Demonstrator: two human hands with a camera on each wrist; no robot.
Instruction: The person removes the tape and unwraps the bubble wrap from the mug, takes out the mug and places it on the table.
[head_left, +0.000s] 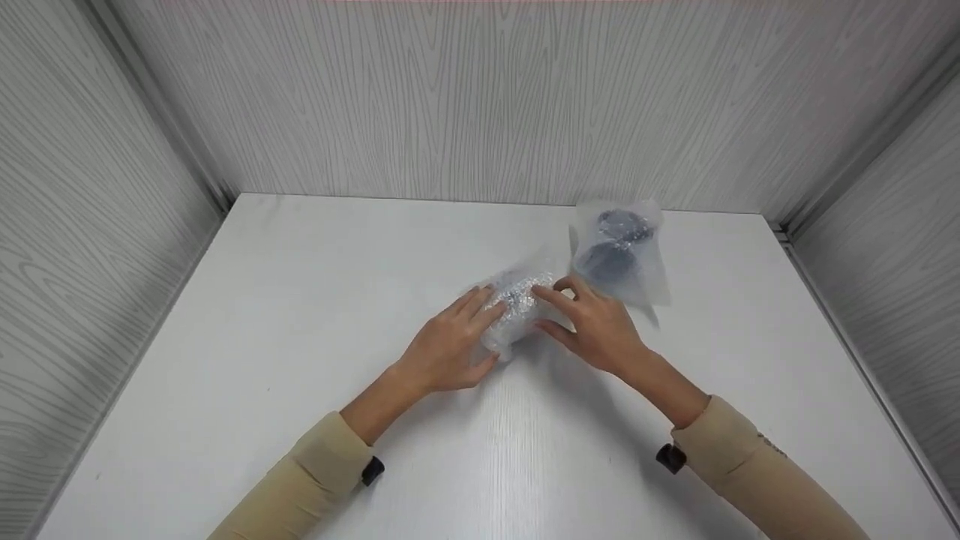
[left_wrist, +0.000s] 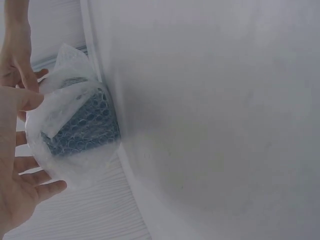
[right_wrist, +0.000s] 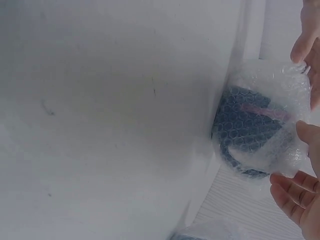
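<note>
A dark blue mug-shaped thing wrapped in clear bubble wrap [head_left: 517,300] sits on the table between my two hands. Through the bubbles, the right wrist view shows a curved, handle-like loop and a pinkish-red strip. My left hand [head_left: 454,341] holds the bundle from the left, fingers spread over its far side and thumb at its near side. From the right, my right hand [head_left: 600,330] holds the loose wrap, index finger on top and thumb lower down. A flap of bubble wrap [left_wrist: 70,110] crosses the dark thing in the left wrist view.
A second clear bubble-wrap package [head_left: 619,251] with two dark rounded shapes lies at the back right, just beyond my right hand. The white table [head_left: 315,285] is enclosed by grey wood-grain panels [head_left: 450,97] at the back and both sides.
</note>
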